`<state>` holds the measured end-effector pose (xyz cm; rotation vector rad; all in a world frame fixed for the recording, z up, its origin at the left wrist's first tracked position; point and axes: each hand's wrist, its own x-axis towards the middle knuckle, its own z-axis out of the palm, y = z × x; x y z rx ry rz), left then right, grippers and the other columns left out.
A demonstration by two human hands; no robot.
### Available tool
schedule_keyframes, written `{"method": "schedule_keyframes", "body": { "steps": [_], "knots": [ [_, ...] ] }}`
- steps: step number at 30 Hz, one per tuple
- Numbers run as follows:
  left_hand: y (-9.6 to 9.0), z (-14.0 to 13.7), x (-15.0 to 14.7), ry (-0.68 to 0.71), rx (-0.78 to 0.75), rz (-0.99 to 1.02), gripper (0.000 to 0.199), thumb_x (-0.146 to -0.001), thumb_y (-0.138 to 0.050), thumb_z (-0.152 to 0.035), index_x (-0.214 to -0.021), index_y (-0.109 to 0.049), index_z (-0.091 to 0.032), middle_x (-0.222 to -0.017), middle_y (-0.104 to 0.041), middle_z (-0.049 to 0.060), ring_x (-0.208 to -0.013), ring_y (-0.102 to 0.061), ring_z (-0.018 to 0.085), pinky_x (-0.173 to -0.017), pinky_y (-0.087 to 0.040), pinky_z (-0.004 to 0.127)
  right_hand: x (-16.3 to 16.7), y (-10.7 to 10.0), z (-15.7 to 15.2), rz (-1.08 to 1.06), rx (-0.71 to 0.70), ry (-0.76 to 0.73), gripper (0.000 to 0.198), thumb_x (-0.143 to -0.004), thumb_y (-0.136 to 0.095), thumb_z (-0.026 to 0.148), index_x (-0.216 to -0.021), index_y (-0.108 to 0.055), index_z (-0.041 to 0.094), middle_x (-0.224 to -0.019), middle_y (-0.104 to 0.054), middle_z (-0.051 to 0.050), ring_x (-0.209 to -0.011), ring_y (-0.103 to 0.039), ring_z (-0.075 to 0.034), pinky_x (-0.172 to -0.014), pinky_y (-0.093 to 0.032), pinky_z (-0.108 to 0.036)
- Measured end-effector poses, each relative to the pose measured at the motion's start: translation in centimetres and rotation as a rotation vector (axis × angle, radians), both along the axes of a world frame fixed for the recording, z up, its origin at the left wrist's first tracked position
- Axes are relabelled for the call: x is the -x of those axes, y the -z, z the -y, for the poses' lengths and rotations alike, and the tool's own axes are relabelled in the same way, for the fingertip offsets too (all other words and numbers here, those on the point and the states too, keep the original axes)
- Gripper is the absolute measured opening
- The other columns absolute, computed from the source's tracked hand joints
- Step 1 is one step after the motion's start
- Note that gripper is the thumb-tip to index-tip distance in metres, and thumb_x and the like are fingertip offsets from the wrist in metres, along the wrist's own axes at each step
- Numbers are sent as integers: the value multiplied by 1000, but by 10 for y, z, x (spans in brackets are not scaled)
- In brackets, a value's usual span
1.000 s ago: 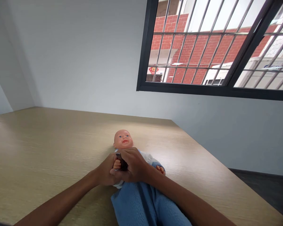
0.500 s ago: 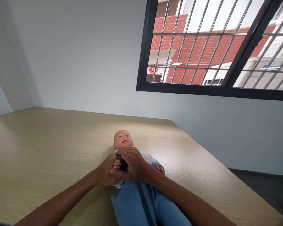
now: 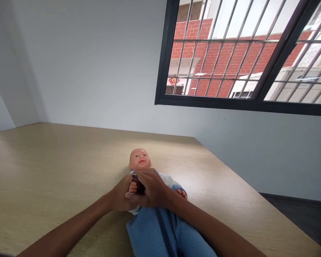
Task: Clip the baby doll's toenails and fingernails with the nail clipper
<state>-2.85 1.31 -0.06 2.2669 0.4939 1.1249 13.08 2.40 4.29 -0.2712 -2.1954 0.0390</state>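
On tbl (image 3: 69, 164), doll (image 3: 140, 159), partly behind R hand (image 3: 153, 187)

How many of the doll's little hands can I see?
2: one doll hand between the person's left hand and right hand, partly covered; the other doll hand at the blue cuff, further right.

The baby doll's head (image 3: 139, 159) is smooth, glossy plastic; its trousers (image 3: 151, 232) are matt, textured cloth. The nail clipper's tip (image 3: 134, 176) is shiny metal, the worktop (image 3: 77, 160) satin wood grain.
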Motion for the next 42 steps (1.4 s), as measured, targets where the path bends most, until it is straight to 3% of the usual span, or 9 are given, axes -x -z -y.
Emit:
{"method": "schedule_keyframes", "body": {
  "steps": [8,20,26,42],
  "knots": [
    [3,-1,2,-8,-1,-12,16,-69,-51,-10,-85,-50,-14,-76,-54,0,-65,-50,11,-58,-41,22,0,-1,1,-8,-2,-12,50,-94,-49,60,-68,-38,19,-56,-43,4,-51,-34,-10,-51,-20,-26],
    [6,-4,2,-11,-67,-27,14,-67,-50,-11,-70,-37,-15,-64,-43,-1,-57,-39,8,-51,-32,22,0,-2,1,-13,25,-22,50,-94,-52,60,-70,-35,20,-57,-40,5,-51,-33,-9,-51,-18,-25],
    [4,-2,1,-17,-61,-25,14,-68,-50,-12,-81,-46,-13,-73,-51,0,-65,-46,10,-57,-38,22,-1,-1,1,3,31,-16,51,-93,-51,62,-69,-37,19,-57,-42,5,-51,-33,-10,-51,-19,-25],
    [3,-1,2,2,-6,-17,13,-67,-50,-10,-79,-47,-14,-72,-50,-1,-62,-45,9,-55,-37,22,0,1,0,-21,-6,-8,51,-94,-50,62,-70,-36,20,-56,-43,5,-50,-34,-9,-50,-19,-26]
  ]
}}
